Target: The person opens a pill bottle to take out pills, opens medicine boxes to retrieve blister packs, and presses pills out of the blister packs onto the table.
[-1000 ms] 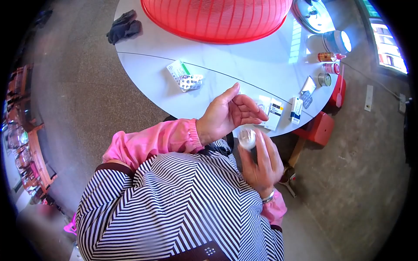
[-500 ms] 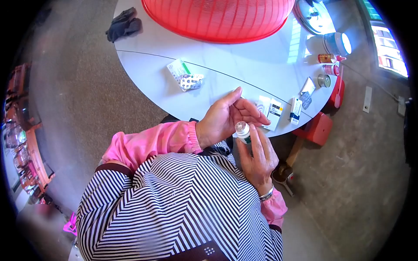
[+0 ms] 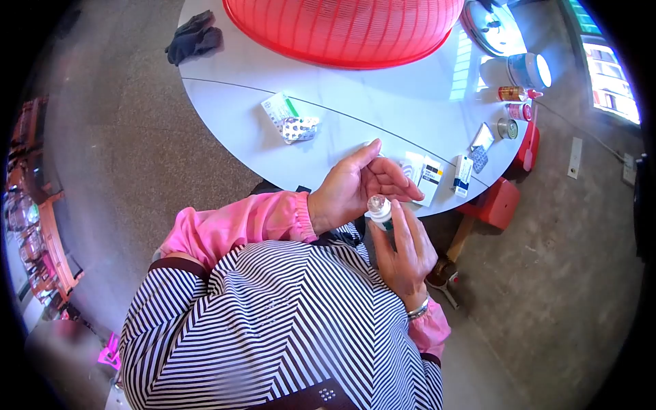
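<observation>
Between the fingers and thumb of my right hand (image 3: 407, 258) is a small bottle (image 3: 380, 210) with a white neck, a clear rounded top and a dark green part lower down. It tilts toward my left hand (image 3: 352, 186), which is cupped palm-up with the thumb apart and holds nothing that I can see. The bottle's top is close to the left fingers; whether it touches them I cannot tell. Just beyond the left fingertips a white medicine box with black and yellow marks (image 3: 429, 179) lies on the table (image 3: 328, 96).
A blister pack (image 3: 299, 129) rests against a white-green box (image 3: 277, 109). Toward the right are a small box (image 3: 462, 175), another blister pack (image 3: 479, 158), a tin (image 3: 507, 128) and a white tub (image 3: 526, 70). A red mesh cover (image 3: 342, 34) stands at the back, a dark cloth (image 3: 194, 37) left.
The bottle has shifted very slightly left and down in my right hand, its top a little more tilted. My left hand has hardly moved.
</observation>
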A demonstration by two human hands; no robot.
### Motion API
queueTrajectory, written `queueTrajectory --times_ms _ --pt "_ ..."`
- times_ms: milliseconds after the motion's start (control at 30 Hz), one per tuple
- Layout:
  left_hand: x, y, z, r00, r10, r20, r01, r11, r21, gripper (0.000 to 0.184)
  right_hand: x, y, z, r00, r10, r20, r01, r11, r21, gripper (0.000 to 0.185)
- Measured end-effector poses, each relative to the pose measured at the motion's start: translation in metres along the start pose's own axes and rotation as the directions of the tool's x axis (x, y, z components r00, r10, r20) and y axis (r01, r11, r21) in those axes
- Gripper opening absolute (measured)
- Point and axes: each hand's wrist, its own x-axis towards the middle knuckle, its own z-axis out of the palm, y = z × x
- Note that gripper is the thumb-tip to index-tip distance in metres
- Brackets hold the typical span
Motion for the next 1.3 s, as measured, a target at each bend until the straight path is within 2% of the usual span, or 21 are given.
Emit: queueTrajectory --times_ms 133,167,267,300,400,567,667,933,967,1067,1100,1200,1233,1300 --pt "-0.001 -0.001 0.004 0.999 -0.024 -0.044 0.026 0.999 0.037 0.068 -0.001 0.003 0.001 0.995 0.055 0.087 -0.054 0.998 -0.012 0.043" --pt "-0.001 0.0 0.005 0.997 -0.025 -0.068 0.029 0.997 0.065 0.068 -0.002 0.002 0.0 0.999 0.017 0.049 -0.016 1.0 -0.015 0.044" --pt "-0.002 -0.001 0.006 0.997 -0.027 -0.07 0.032 0.998 0.061 0.068 -0.003 0.002 0.001 0.997 0.033 0.065 -0.032 0.999 -0.02 0.044" --pt "-0.001 -0.001 0.006 0.997 -0.034 -0.07 0.038 0.998 0.059 0.068 -0.002 0.004 0.002 0.99 0.076 0.117 -0.078 0.997 0.009 0.044" --pt "-0.003 -0.002 0.004 0.996 -0.041 -0.083 0.046 0.997 0.059 0.068 0.0 -0.003 -0.004 0.999 -0.005 0.049 0.005 1.0 -0.005 0.045" --pt "-0.003 -0.001 0.002 0.991 -0.046 -0.123 0.054 0.996 0.064 0.068 -0.001 -0.003 -0.002 0.998 0.022 0.055 -0.023 1.0 0.015 0.044" --pt "-0.001 -0.003 0.002 0.995 -0.038 -0.095 0.045 0.997 0.07 0.068 -0.008 0.003 0.006 0.985 0.113 0.128 -0.122 0.991 0.061 0.043" --pt "-0.002 -0.003 -0.003 0.991 -0.069 -0.117 0.078 0.995 0.067 0.068 -0.006 -0.003 -0.003 0.986 0.139 0.091 -0.15 0.981 0.127 0.043" --pt "-0.003 -0.005 -0.003 0.989 -0.075 -0.13 0.084 0.994 0.07 0.068 -0.005 -0.005 -0.004 0.981 0.162 0.11 -0.178 0.972 0.153 0.043" --pt "-0.001 -0.007 -0.012 0.996 -0.078 -0.036 0.078 0.997 0.006 0.065 -0.009 0.002 0.002 0.934 0.284 0.217 -0.33 0.918 0.219 0.041" --pt "-0.002 -0.006 -0.012 0.996 -0.082 -0.043 0.083 0.996 0.012 0.065 -0.005 -0.003 -0.002 0.946 0.271 0.178 -0.31 0.919 0.246 0.039" --pt "-0.002 -0.007 -0.009 0.992 -0.123 -0.038 0.123 0.992 -0.008 0.065 -0.011 0.0 0.005 0.909 0.359 0.21 -0.409 0.862 0.3 0.039" --pt "-0.001 -0.009 -0.011 0.99 -0.135 -0.028 0.134 0.99 -0.04 0.065 -0.01 -0.003 0.003 0.84 0.463 0.282 -0.538 0.776 0.329 0.04" --pt "-0.002 -0.009 -0.014 0.99 -0.14 -0.017 0.139 0.989 -0.055 0.065 -0.013 -0.004 -0.003 0.782 0.52 0.344 -0.622 0.69 0.371 0.04"
